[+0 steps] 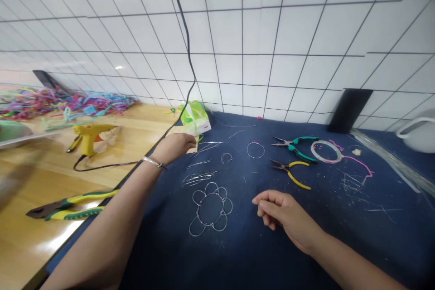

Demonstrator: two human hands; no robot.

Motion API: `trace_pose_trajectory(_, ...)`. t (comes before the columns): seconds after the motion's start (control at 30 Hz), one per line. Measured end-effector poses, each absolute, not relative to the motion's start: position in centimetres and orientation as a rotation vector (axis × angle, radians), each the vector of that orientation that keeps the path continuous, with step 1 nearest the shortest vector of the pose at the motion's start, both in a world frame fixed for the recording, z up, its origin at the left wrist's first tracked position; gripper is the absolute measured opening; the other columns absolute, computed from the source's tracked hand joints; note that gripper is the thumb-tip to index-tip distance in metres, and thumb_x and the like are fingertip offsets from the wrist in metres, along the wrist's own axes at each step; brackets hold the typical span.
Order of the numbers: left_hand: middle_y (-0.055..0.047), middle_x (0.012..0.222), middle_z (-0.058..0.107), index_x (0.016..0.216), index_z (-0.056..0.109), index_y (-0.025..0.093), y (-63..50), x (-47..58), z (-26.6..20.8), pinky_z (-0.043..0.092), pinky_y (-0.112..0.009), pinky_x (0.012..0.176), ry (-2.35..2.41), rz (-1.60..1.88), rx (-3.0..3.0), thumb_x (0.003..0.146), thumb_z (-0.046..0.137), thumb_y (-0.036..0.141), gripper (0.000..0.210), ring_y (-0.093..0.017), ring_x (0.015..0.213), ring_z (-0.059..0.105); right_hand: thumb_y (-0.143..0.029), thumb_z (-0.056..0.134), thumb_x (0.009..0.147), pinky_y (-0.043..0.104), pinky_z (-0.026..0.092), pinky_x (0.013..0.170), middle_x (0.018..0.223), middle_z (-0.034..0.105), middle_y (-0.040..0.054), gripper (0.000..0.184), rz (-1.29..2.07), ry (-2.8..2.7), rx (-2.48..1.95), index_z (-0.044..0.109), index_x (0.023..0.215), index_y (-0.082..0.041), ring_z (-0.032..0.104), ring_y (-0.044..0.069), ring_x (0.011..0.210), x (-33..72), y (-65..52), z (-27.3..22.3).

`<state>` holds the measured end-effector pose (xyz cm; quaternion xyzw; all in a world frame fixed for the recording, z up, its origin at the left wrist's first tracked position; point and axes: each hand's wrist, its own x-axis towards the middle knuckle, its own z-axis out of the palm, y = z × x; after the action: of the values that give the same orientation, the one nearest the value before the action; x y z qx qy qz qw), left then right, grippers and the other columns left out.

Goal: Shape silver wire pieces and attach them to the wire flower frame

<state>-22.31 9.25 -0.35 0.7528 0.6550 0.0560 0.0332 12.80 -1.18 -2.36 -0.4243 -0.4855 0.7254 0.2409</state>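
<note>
Six thin silver wire loops ring a bead-dotted wire circle, forming a flower-shaped wire piece [222, 212] that lies flat on the dark blue cloth [238, 258], between the person's forearms. Just right of it hangs the right hand [285, 214], its fingers loosely bent and the thumb near them; nothing shows in its grasp. Across on the pale wooden tabletop [20, 235], large pliers with yellow-and-green handles [68, 206] lie beside the left forearm.

Beyond the flower sit a small bundle of bent silver wires [199, 178] and, farther up, a curved C-shaped wire piece [226, 158]. Yellow-handled thin-nosed pliers [294, 172] rest with handles spread, past the right hand; teal-handled long-nosed pliers [299, 146] lie just behind them, near a clear round ring-shaped coil [316, 157] with a pink strand. To their left is a single wire circle [255, 157] with a pink spot on top.

Farther back, the left hand [183, 143], a silver bangle at its wrist, reaches with fingers curled down at a brown paper piece [193, 149]; whether it grips anything cannot be told. Behind it stands a green-and-white packet [196, 117]; left, a yellow glue gun [89, 138] and heaped colourful fuzzy strips [112, 102], before the white tiled wall [258, 31].
</note>
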Motion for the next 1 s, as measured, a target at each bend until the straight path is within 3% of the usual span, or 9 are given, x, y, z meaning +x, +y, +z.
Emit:
trace_pose_trajectory(0.13,-0.003,0.089,0.069,0.086,0.066,0.021,8.2,-21.2,0.9,0.042,-0.026,0.074,1.967,0.258,2.367,0.081,0.044,0.033,0.025,-0.018,0.082,0.060,-0.032,0.053,0.079,0.023,0.039,0.050,0.072,0.057,0.0009,0.018,1.859,-1.426,-1.225,0.063,0.087,-0.019,0.050,0.010,0.057,13.0,-0.8,-2.1)
trace_pose_trajectory(0.37,-0.003,0.090,0.067,0.090,0.063,0.021,6.6,-15.5,1.8,0.042,-0.027,0.077,1.735,0.381,2.542,0.083,0.043,0.029,0.022,-0.018,0.085,0.059,-0.031,0.052,0.079,0.028,0.044,0.064,0.080,0.062,0.0006,0.017,1.170,-1.731,-1.365,0.063,0.091,-0.024,0.057,0.015,0.069,14.8,1.0,-0.6)
trace_pose_trajectory(0.63,0.001,0.074,0.068,0.080,0.065,0.023,9.2,-18.6,-0.6,0.042,-0.024,0.063,1.956,0.397,2.375,0.078,0.046,0.030,0.020,-0.017,0.069,0.061,-0.028,0.050,0.079,0.027,0.042,0.061,0.072,0.060,-0.0005,0.017,1.268,-1.847,-1.295,0.063,0.088,-0.023,0.055,0.014,0.064,15.2,1.5,-2.4)
trace_pose_trajectory(1.0,0.000,0.078,0.069,0.082,0.066,0.023,10.7,-21.8,-2.7,0.040,-0.025,0.065,2.007,0.493,2.220,0.076,0.052,0.033,0.018,-0.016,0.074,0.060,-0.024,0.049,0.079,0.029,0.043,0.070,0.079,0.063,-0.0001,0.016,1.159,-2.003,-1.308,0.064,0.087,-0.025,0.058,0.016,0.074,14.7,1.5,-3.0)
